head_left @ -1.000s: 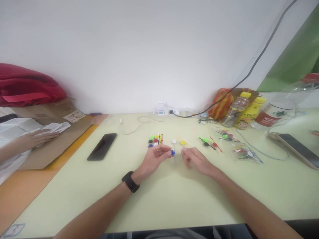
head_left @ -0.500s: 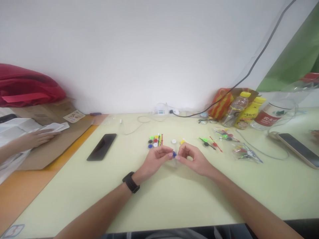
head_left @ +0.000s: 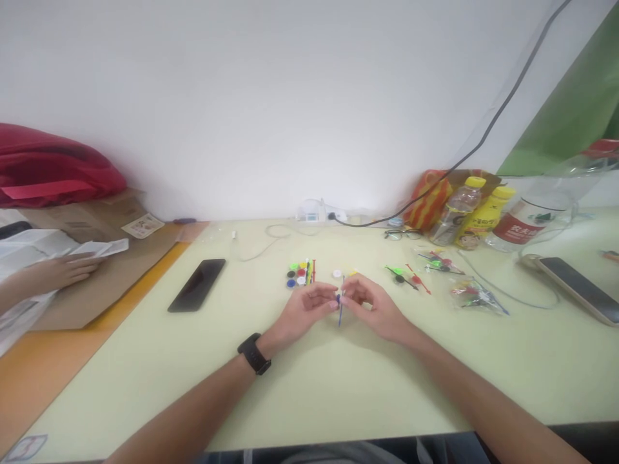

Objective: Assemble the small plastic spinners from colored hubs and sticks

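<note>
The person's left hand [head_left: 304,312] and right hand [head_left: 374,309] meet over the pale green table [head_left: 290,399]; the left thumb and finger are closed on a small blue piece [head_left: 338,299], and the right thumb and finger are pinched on a thin blue stick [head_left: 340,316], which points down between the two hands; the blue bits are tiny and a little blurry, so it is hard to say just how they fit together; a black watch [head_left: 254,354] is on the left wrist. Just past the hands lies a round white piece [head_left: 337,274]; a yellow piece [head_left: 353,272] peeks out behind the right hand; near the left hand sits a bunch of round pieces [head_left: 296,274] in green, yellow, black, red, blue and white, with some thin colored sticks [head_left: 310,270] right beside them. To the right of the right hand are a green piece [head_left: 395,270], a black round piece [head_left: 399,280] and a red stick [head_left: 418,280]; farther right are two clear bags [head_left: 476,296] with more colored bits inside. A black phone [head_left: 197,285] lies flat, well to the left of the left hand; at the far left, another person's hand [head_left: 70,273] rests on white paper [head_left: 104,248].
</note>
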`<state>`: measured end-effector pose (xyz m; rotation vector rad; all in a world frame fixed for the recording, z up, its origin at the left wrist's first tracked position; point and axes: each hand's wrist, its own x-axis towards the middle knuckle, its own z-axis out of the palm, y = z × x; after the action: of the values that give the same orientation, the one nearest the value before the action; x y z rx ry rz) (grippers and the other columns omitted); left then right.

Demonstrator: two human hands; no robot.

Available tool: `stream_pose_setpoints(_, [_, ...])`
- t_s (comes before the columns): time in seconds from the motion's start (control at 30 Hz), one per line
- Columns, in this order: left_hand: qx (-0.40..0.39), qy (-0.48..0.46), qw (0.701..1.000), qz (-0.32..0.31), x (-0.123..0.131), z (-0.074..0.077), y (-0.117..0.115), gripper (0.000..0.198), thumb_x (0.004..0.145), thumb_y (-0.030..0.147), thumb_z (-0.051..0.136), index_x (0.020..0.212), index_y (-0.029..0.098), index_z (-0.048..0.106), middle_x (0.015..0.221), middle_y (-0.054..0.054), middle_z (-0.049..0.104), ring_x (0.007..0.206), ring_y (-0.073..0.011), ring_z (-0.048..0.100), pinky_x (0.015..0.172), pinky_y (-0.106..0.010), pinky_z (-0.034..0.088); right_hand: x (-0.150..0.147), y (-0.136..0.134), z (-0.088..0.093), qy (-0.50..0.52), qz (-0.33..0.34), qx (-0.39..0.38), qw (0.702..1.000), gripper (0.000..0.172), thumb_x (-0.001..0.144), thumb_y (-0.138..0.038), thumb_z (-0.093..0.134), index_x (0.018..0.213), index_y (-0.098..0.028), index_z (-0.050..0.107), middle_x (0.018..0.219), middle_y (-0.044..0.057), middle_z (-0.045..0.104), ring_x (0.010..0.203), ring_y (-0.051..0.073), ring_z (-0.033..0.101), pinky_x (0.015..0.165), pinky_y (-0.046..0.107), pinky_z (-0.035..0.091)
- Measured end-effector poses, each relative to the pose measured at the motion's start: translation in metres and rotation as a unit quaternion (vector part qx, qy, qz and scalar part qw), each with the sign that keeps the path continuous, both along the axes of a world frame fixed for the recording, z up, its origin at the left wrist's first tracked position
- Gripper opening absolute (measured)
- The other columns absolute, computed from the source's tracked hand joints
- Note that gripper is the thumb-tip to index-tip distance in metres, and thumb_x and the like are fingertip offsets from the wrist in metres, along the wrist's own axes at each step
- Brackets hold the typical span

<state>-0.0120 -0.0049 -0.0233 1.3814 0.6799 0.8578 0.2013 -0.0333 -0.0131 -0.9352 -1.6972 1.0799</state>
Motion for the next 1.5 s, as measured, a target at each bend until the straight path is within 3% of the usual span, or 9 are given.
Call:
stream_pose_setpoints(0.17, [-0.014,0.000,1.000,0.012,0.000,0.003,0.000,0.033,0.088,0.034,0.078,0.114,0.015,0.071,0.106,-0.010,0.073,0.096,-0.0201,0.070,0.091,-0.035,0.055,0.004,-0.002,-0.001,-0.026,-0.042,0.060,0.997,0.053,0.102,-0.035,0.054,0.151,-0.031,0.037,0.089,0.000,0.057,0.068,0.014,0.050,0.066,0.029,0.045])
stream_pose_setpoints(0.33, [-0.018,0.000,1.000,0.017,0.000,0.005,0.000,0.031,0.088,0.036,0.077,0.110,0.015,0.072,0.098,-0.009,0.074,0.086,-0.0176,0.070,0.084,-0.032,0.055,0.006,-0.005,-0.005,-0.064,-0.045,0.111,0.991,0.063,0.103,-0.032,0.050,0.159,-0.034,0.023,0.097,0.000,0.056,0.067,0.013,0.050,0.067,0.030,0.044])
stream_pose_setpoints(0.4, [-0.016,0.005,1.000,0.020,0.000,0.005,0.000,0.030,0.088,0.036,0.077,0.108,0.014,0.072,0.095,-0.008,0.074,0.084,-0.0169,0.070,0.082,-0.030,0.055,0.007,-0.004,-0.006,-0.076,-0.047,0.103,0.991,0.047,0.102,-0.035,0.050,0.149,-0.029,0.041,0.094,0.001,0.057,0.067,0.014,0.050,0.067,0.030,0.043])
stream_pose_setpoints(0.47, [-0.017,0.006,1.000,0.025,0.000,0.005,0.001,0.030,0.088,0.037,0.078,0.107,0.014,0.073,0.093,-0.007,0.074,0.082,-0.0162,0.069,0.081,-0.029,0.054,0.010,-0.002,-0.005,-0.080,-0.040,0.060,0.994,0.028,0.104,-0.040,0.044,0.106,-0.021,0.065,0.076,-0.001,0.053,0.062,0.014,0.046,0.063,0.030,0.039])
stream_pose_setpoints(0.53, [-0.018,0.007,0.999,0.031,-0.001,0.004,0.001,0.030,0.087,0.037,0.078,0.106,0.014,0.073,0.092,-0.007,0.074,0.082,-0.0158,0.069,0.081,-0.029,0.054,0.012,0.001,-0.003,-0.059,-0.035,0.017,0.998,0.050,0.106,-0.044,0.038,0.064,-0.020,0.050,0.059,-0.002,0.040,0.056,0.014,0.038,0.058,0.031,0.033])
stream_pose_setpoints(0.57, [-0.019,0.008,0.999,0.034,-0.001,0.004,0.001,0.030,0.087,0.037,0.078,0.106,0.015,0.073,0.092,-0.007,0.074,0.082,-0.0157,0.069,0.081,-0.028,0.053,0.013,0.002,-0.002,-0.042,-0.033,0.011,0.999,0.055,0.106,-0.046,0.036,0.057,-0.021,0.039,0.056,-0.003,0.034,0.054,0.013,0.035,0.057,0.031,0.031])
stream_pose_setpoints(0.63, [-0.018,0.010,0.999,0.035,-0.001,0.004,0.001,0.029,0.088,0.037,0.078,0.107,0.015,0.073,0.093,-0.007,0.075,0.082,-0.0158,0.069,0.081,-0.028,0.053,0.013,0.003,0.002,-0.014,-0.034,0.023,0.999,0.055,0.105,-0.048,0.042,0.057,-0.021,0.033,0.057,-0.003,0.033,0.056,0.013,0.032,0.057,0.031,0.029])
stream_pose_setpoints(0.9, [-0.015,0.006,0.999,0.031,0.001,0.008,-0.001,0.030,0.086,0.037,0.079,0.105,0.014,0.073,0.090,-0.008,0.074,0.081,-0.0166,0.069,0.080,-0.029,0.054,0.006,-0.001,0.010,-0.015,-0.012,0.015,1.000,0.027,0.096,-0.042,0.064,0.081,-0.021,0.054,0.075,-0.001,0.053,0.067,0.015,0.049,0.064,0.029,0.041])
stream_pose_setpoints(1.5, [0.000,0.012,1.000,0.000,0.000,0.009,-0.002,0.030,0.088,0.039,0.076,0.105,0.015,0.074,0.095,-0.009,0.073,0.081,-0.0171,0.068,0.079,-0.030,0.054,0.002,-0.005,0.015,-0.028,0.038,0.010,0.999,0.023,0.097,-0.044,0.062,0.094,-0.021,0.059,0.085,0.003,0.064,0.072,0.016,0.055,0.067,0.031,0.049])
